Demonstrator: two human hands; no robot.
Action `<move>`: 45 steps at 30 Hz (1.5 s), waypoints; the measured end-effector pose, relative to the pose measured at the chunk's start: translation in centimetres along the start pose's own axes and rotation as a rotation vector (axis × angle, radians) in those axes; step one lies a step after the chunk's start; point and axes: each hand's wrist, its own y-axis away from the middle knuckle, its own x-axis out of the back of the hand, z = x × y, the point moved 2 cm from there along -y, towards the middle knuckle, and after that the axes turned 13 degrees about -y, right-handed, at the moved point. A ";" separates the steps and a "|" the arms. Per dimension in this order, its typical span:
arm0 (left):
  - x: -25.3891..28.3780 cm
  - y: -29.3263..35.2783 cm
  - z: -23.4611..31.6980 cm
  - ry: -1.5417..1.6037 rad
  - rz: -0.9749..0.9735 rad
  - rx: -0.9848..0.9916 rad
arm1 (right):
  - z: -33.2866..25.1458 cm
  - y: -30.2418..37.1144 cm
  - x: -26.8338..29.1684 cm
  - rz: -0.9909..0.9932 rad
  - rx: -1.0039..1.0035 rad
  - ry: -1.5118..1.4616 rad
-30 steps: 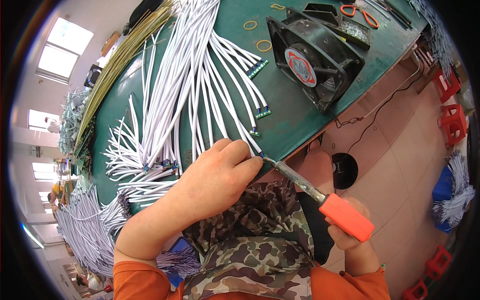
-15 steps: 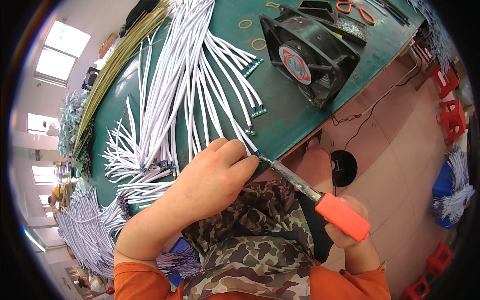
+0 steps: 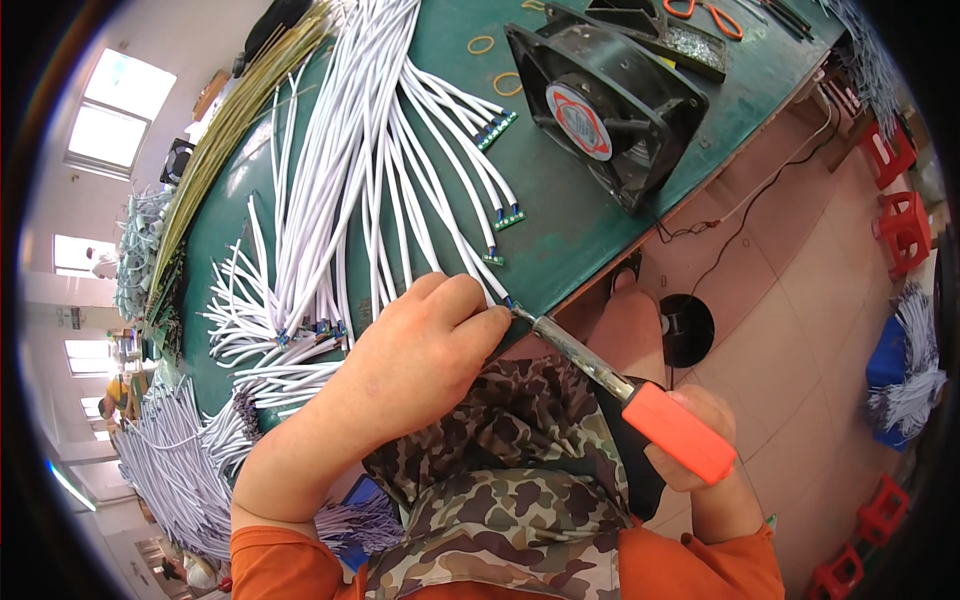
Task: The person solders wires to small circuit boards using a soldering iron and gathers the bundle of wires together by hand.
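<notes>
My right hand [image 3: 697, 428] is wrapped round the orange handle of a soldering iron [image 3: 585, 357]. Its metal barrel slants up and left, so that the tip is at the blue end of a white cable, beside my left fingertips. My left hand [image 3: 430, 345] is closed near that end; the cable [image 3: 487, 280] runs from there up to a large bundle of white cables [image 3: 340, 150]. Whether a circuit board is between my left fingers is hidden. Small green circuit boards [image 3: 509, 217] are joined to several neighbouring cables.
A black axial fan [image 3: 610, 110] stands on the green table [image 3: 580, 240], right of the cables. Behind it are a black tray of small metal bits [image 3: 693, 48] and orange-handled scissors [image 3: 705, 12]. Rubber bands [image 3: 508, 84] lie nearby. Red stools [image 3: 903, 235] stand on the floor at right.
The view has shifted slightly, moving the table things a little left and up in the picture. Both hands keep their holds, with the iron's tip still by the cable end.
</notes>
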 end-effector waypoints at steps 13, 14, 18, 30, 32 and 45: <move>0.0 0.1 0.1 -0.015 -0.020 0.012 | -0.8 -0.3 0.0 0.130 -0.110 0.053; 0.0 0.1 0.1 -0.016 -0.019 0.010 | -0.8 -0.3 0.0 0.132 -0.109 0.054; 0.0 0.1 0.0 -0.025 -0.020 0.007 | -0.8 -0.3 -0.1 0.112 -0.069 0.097; 0.4 0.1 0.1 0.002 0.062 0.028 | -1.0 -0.6 0.3 0.130 -0.027 0.063; 0.6 0.2 0.1 0.031 0.120 0.045 | -1.1 0.0 0.5 0.136 0.018 0.109; -0.9 3.3 -1.0 -0.034 0.091 0.032 | -2.4 3.6 0.8 0.161 -0.176 -0.007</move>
